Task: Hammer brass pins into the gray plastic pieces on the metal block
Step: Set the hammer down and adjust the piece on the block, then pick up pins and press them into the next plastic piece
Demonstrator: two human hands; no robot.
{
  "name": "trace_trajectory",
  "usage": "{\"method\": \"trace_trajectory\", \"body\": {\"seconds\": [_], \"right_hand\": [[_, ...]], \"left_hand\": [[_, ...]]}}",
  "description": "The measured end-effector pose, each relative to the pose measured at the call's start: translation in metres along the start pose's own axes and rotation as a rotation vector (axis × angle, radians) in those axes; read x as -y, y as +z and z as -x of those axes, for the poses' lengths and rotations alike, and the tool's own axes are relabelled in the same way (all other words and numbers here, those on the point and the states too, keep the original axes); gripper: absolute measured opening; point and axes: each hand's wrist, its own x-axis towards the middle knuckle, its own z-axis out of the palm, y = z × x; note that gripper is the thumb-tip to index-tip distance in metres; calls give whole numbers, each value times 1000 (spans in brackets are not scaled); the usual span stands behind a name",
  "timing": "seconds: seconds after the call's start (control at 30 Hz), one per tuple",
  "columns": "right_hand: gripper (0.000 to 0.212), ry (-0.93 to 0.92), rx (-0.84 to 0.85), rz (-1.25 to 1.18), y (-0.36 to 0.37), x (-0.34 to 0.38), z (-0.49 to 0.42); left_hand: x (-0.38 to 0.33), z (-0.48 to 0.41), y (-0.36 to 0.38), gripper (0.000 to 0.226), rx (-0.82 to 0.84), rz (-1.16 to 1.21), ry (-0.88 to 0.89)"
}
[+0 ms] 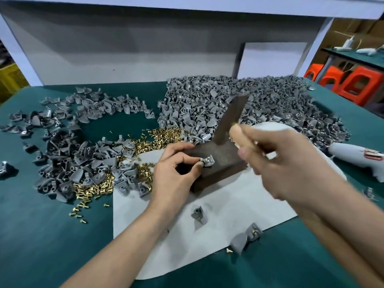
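A dark green bench (pixel 41 235) carries a white sheet (pixel 239 215) that reaches its near edge. A white board (pixel 124 48) stands along the far edge, with a smaller white panel (pixel 272 59) leaning against it. A white plastic housing (pixel 353 156) with red markings lies at the right edge. Orange stools (pixel 361 84) stand beyond the far right corner, and a yellow crate (pixel 10 77) beyond the far left.

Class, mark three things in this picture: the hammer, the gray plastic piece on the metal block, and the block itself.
hammer (pixel 229 121), head view, on its dark head.
gray plastic piece (pixel 208 160), head view, on its exposed right end.
metal block (pixel 226 154), head view, on its bare top face.
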Motion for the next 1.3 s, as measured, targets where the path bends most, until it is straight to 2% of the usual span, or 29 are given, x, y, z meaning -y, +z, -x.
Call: {"method": "trace_trajectory", "body": {"seconds": [0.1, 0.17, 0.23, 0.27, 0.33, 0.47, 0.53, 0.6, 0.67, 0.77, 0.87, 1.0, 1.3], "right_hand": [[17, -75, -107, -21, -21, 8, -2], [12, -89, -41, 54, -9, 9, 0], [15, -28, 113, 135, 11, 4, 1], [17, 8, 141, 161, 15, 0, 2], [20, -4, 92, 123, 7, 0, -1], [15, -59, -94, -155, -20, 6, -8], [17, -5, -97, -343, -16, -7, -12], [27, 190, -73, -627, -6, -34, -16], [25, 426, -48, -881, 3, -65, -18], [13, 611, -41, -1113, 12, -108, -19], [10, 717, -3, -1272, 16, -130, -22], [9, 712, -9, -1322, 20, -139, -22], [16, 710, -92, -1191, 25, -137, -20]], "left_hand": [[1, 0, 2, 15, -8, 12, -35], [0, 0, 1, 15, -10, 17, -27], [-2, -1, 0, 23, 2, -4, 4], [-3, -1, -1, 26, 10, -21, 19], [-1, 0, -1, 26, 2, -20, 15], [0, 1, 1, 19, -4, 10, -35], [-2, 2, 2, 16, -9, -2, -30], [-12, 3, 1, 14, -29, -57, 12], [-29, 2, -2, 19, -30, -37, 60], [-65, 7, -4, 19, 25, 266, -25], [-93, 18, 0, 12, 161, 541, -116], [-109, 23, 9, 6, 216, 573, -114], [-115, 23, 17, 5, 238, 460, -161]]}}
